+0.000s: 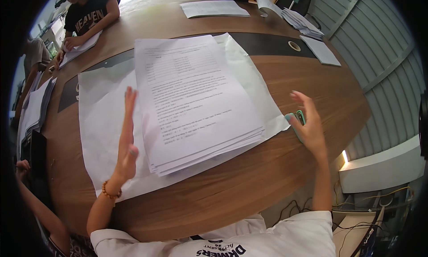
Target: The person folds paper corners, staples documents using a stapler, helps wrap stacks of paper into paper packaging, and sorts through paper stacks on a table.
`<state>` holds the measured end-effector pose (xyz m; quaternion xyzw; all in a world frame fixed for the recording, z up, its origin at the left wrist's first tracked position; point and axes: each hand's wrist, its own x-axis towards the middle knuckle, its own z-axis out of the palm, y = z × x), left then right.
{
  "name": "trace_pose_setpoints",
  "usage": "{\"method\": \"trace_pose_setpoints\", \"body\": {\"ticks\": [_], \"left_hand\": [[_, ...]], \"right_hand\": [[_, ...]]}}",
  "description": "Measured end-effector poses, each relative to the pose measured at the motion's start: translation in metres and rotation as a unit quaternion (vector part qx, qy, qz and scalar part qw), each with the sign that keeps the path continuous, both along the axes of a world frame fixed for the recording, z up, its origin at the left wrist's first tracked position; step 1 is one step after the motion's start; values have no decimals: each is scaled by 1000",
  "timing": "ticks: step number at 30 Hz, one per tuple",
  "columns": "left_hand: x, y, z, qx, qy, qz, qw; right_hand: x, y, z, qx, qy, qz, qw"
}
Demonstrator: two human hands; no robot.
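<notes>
A stack of printed sheets [191, 101] lies slightly fanned at its lower edge, on top of a large white paper sheet [104, 118] spread over the table. My left hand [127, 143], with a beaded bracelet at the wrist, is held edge-on with fingers stretched, just left of the stack and holding nothing. On the right, my right hand [308, 125] has its fingers curved and apart from the thumb. Partly hidden behind it is a small green object [300, 118] that looks like a stapler, at the white sheet's right corner. Whether my thumb touches it, I cannot tell.
The brown wooden table [307, 85] has a dark inlay strip. A tape roll [294, 46] and paper piles [320, 51] lie at the far right, another pile [214, 9] at the back. A person [91, 16] bends over papers at far left; other people's arms show nearby.
</notes>
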<state>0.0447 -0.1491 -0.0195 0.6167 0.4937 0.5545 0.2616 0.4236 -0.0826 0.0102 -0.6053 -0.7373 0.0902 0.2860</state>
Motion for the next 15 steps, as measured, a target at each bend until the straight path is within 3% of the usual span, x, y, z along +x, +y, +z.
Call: {"method": "trace_pose_setpoints", "body": {"ticks": [2,3,5,8,15], "left_hand": [[-20,3,10,1,201,-181,963],[-26,4,13,-2,252,-194,948],[-28,0,20,6,288,-205,935],[-21,-2,21,35,337,-208,918],[-4,-4,4,67,350,-205,912]], "right_hand": [[-20,0,1,-82,161,281,942],[-28,-1,2,-81,165,280,942],[-42,-2,3,-72,69,401,911],[-51,7,-9,-6,89,445,891],[-57,9,-26,9,129,444,887]]}}
